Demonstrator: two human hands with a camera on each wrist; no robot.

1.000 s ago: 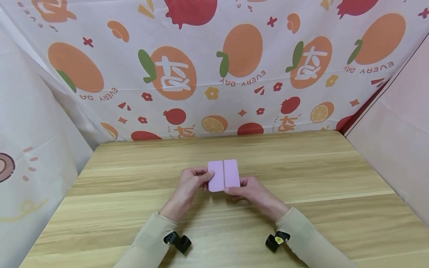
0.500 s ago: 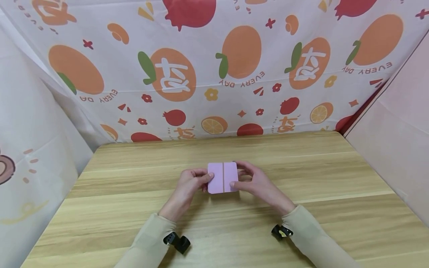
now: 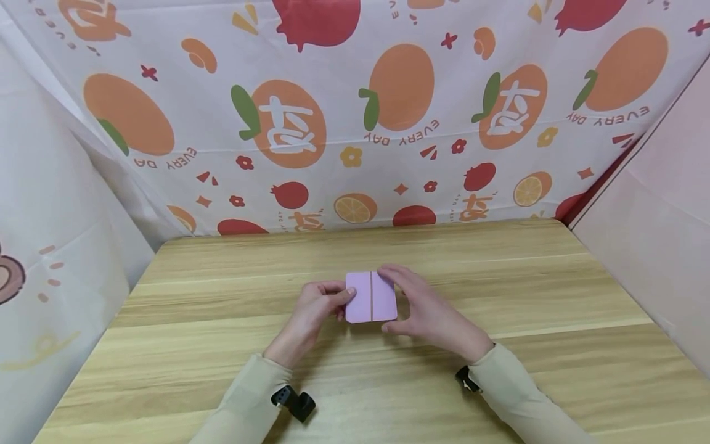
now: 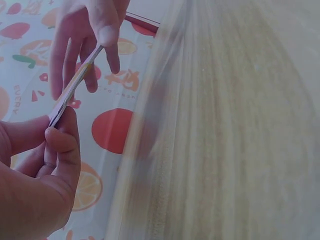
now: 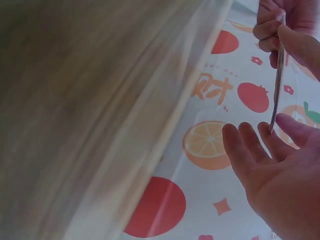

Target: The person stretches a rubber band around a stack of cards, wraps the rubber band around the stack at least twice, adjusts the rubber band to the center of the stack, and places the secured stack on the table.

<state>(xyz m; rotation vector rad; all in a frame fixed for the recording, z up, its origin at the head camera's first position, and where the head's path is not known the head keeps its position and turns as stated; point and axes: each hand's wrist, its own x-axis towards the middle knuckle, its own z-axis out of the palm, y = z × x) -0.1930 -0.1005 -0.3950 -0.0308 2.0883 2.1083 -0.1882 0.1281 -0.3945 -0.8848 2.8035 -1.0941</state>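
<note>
A thin pink square piece with a narrow brown band down its middle is held above the table in the head view. My left hand pinches its left edge, thumb on the front face and the other fingers curled behind. At the right side my right hand spreads around it, index finger along the top edge and thumb by the lower right corner. Seen edge-on in the left wrist view, the pink piece shows layered edges. In the right wrist view, fairly straight fingers of my right hand reach its lower end.
A wood-grain table lies beneath both hands. Behind it hangs a white cloth printed with fruit, and pale cloth walls stand at the sides. Black wrist devices are strapped over both beige sleeves.
My right hand has moved from the lower right corner up along the right side, its fingers spreading and its thumb sliding off the front face. My left hand keeps its pinch.
</note>
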